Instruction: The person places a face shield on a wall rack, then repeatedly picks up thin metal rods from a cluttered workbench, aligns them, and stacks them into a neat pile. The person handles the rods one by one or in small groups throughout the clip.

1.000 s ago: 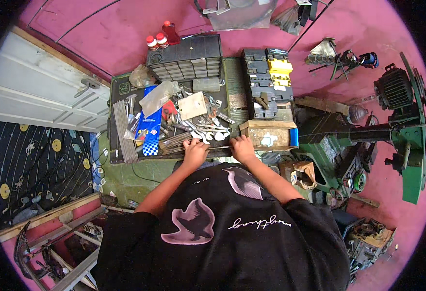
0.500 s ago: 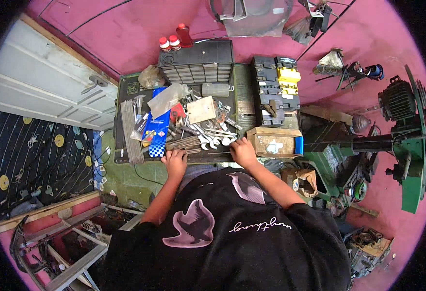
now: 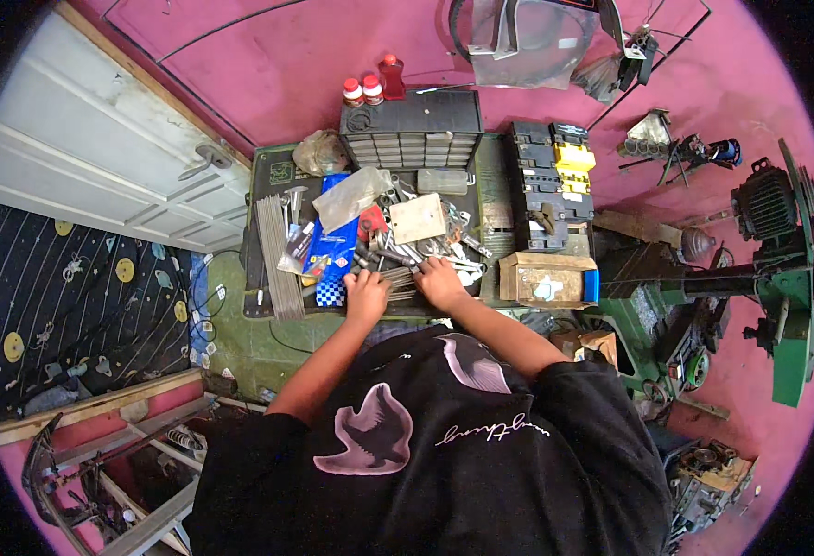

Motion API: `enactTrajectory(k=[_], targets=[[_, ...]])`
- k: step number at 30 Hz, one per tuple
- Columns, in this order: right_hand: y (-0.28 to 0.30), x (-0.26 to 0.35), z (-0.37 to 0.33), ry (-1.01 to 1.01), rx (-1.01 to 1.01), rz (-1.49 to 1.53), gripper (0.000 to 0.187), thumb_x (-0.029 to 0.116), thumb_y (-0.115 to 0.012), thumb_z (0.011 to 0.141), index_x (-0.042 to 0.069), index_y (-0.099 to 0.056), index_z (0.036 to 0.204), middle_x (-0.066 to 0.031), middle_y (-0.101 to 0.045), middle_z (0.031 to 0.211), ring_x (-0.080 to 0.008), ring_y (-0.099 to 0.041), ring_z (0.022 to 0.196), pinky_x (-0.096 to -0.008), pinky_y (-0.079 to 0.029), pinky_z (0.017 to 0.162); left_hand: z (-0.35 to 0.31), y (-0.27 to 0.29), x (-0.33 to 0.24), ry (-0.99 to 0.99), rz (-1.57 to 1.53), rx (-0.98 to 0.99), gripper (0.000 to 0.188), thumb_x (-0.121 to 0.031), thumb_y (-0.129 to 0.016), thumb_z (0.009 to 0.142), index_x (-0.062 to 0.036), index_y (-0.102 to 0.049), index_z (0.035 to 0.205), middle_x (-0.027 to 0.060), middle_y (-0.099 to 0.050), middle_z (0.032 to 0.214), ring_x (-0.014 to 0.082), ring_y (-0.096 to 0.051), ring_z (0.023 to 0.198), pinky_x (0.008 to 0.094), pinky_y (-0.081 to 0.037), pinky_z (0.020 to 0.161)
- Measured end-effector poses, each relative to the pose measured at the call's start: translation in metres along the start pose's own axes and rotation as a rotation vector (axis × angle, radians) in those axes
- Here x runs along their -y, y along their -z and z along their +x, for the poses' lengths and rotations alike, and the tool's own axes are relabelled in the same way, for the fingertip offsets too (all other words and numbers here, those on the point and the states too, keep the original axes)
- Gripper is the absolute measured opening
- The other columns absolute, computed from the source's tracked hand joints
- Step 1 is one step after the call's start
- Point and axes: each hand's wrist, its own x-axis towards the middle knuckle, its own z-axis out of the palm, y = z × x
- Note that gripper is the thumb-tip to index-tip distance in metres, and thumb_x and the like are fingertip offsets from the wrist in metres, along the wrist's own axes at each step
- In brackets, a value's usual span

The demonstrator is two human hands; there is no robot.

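Note:
My left hand (image 3: 366,293) and my right hand (image 3: 440,282) rest at the near edge of a cluttered green workbench (image 3: 268,176). Between them lies a bundle of thin metal rods (image 3: 398,278), and both hands close on its ends. Just beyond the hands lies a heap of wrenches and small metal parts (image 3: 426,246). A blue checkered packet (image 3: 331,264) sits left of my left hand. A second bundle of long grey rods (image 3: 277,255) lies at the bench's left side.
A dark drawer cabinet (image 3: 412,130) with red-capped bottles (image 3: 362,90) stands at the back. A black and yellow case (image 3: 551,181) and a cardboard box (image 3: 546,278) are on the right. A green machine (image 3: 778,278) stands far right, a white door (image 3: 82,157) at left.
My left hand has slid left then back toward the middle along the bench's near edge. My right hand stayed by the rods. The view shifted slightly.

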Motion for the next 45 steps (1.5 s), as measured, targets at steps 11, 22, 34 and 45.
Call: enactTrajectory(k=[11,22,34,45], targets=[[0.045,-0.005,-0.022,-0.264,-0.268,0.194,0.020,0.022,-0.072,0.081,0.018,-0.072,0.101,-0.0002,-0.066,0.097,-0.0217,-0.057,0.100,-0.0446,-0.036,0.086,0.023,0.039,0.014,0.123,-0.465,0.135,0.015,-0.025,-0.082,0.073,-0.0173,-0.075,0.083,0.0006,-0.070,0.076,0.0233,-0.062,0.084,0.0428,-0.038,0.077],[0.073,-0.176,-0.067,-1.098,-0.214,-0.109,0.046,0.040,-0.061,0.095,0.037,-0.056,0.140,-0.0005,-0.055,0.146,-0.0324,-0.040,0.141,-0.0700,-0.023,0.108,0.040,0.065,0.010,0.213,-0.661,0.006,0.014,-0.015,-0.081,0.075,-0.0102,-0.076,0.086,0.0063,-0.073,0.085,0.0262,-0.066,0.083,0.0385,-0.050,0.075],[0.093,0.020,0.026,-0.302,-0.357,0.944,0.019,0.025,-0.072,0.090,0.009,-0.074,0.101,-0.0083,-0.074,0.091,-0.0253,-0.069,0.087,-0.0419,-0.047,0.084,0.049,0.111,0.003,0.290,-0.750,0.033,0.021,-0.016,-0.087,0.073,-0.0026,-0.071,0.076,0.0109,-0.071,0.079,0.0232,-0.066,0.074,0.0357,-0.050,0.070],[0.108,0.028,0.035,-0.024,0.291,0.720,0.031,0.034,-0.065,0.094,0.022,-0.072,0.121,-0.0125,-0.069,0.095,-0.0298,-0.060,0.101,-0.0497,-0.032,0.091,0.018,0.092,0.011,0.764,-1.471,0.295,0.007,-0.009,-0.075,0.086,-0.0029,-0.071,0.087,-0.0014,-0.065,0.077,0.0087,-0.056,0.066,0.0237,-0.042,0.062]])
